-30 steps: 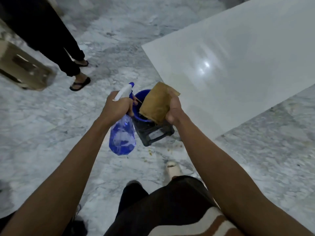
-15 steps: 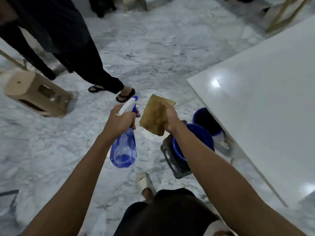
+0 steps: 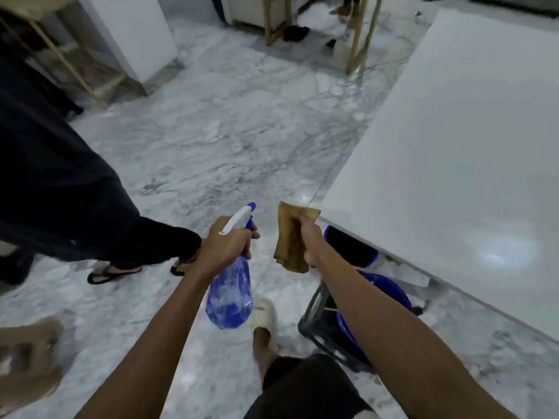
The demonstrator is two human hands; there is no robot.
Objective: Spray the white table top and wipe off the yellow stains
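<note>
A grey-veined marble floor (image 3: 230, 140) is spreading out beyond both hands, with gold-coloured frame legs (image 3: 273, 22) and a white panel (image 3: 133, 34) standing well ahead of them. The white table top (image 3: 453, 152) is lying to the right of the right hand, its near corner sitting just beside the cloth; its glossy surface is catching a light, and the stains are too faint to make out here. The left hand (image 3: 225, 246) is gripping the neck of a blue spray bottle (image 3: 230, 293), fingers curled round it under the white trigger head. The bottle's long axis is running roughly upright, tilted a little, with the body hanging below the hand and the nozzle pointing forward and slightly right. The right hand (image 3: 310, 241) is clutching a brown cloth (image 3: 290, 237), which is standing up between the two hands. Below the right forearm, blue buckets (image 3: 390, 293) are sitting by a dark frame (image 3: 314, 322), partly under the table edge. Left of the left hand, another person in dark trousers (image 3: 90, 207) and sandals is standing; a blurred tan object (image 3: 30, 355), perhaps a stool, is lying further left
</note>
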